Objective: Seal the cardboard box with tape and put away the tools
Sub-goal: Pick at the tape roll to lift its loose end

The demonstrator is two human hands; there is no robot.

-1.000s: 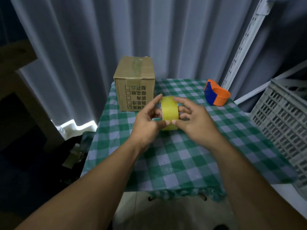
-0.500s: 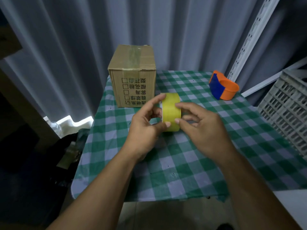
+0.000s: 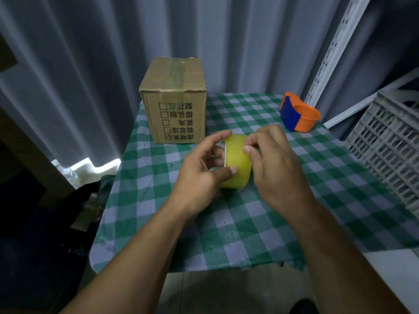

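Nearest the camera, two bare forearms reach over the near edge of the checked tablecloth [image 3: 226, 223] and meet on the tape roll [image 3: 237, 162]. Left hand [image 3: 199, 171]: closed on the roll, thumb pressed against the yellow outer band and fingers curled through the core, so that the roll is held on edge, off the cloth, and cannot turn. Right hand [image 3: 276, 164]: thumb and forefinger pinched together on the upper band, a pose that suggests picking at the loose end of the tape; the end itself is too small to make out. Tape roll: translucent yellow, broad, with a pale inner core showing at its left rim; it sits at the centre of the table, between the hands.

Beyond the hands, far left: cardboard box [image 3: 174, 103], upright, flaps shut, one strip of clear tape already running over the top and down the front face, printed checkboxes on the side. Far right, well apart from the box: orange-and-blue tape dispenser [image 3: 299, 115], empty and untouched. Right margin: grey plastic crate [image 3: 385, 141], plausibly the place for the tools.
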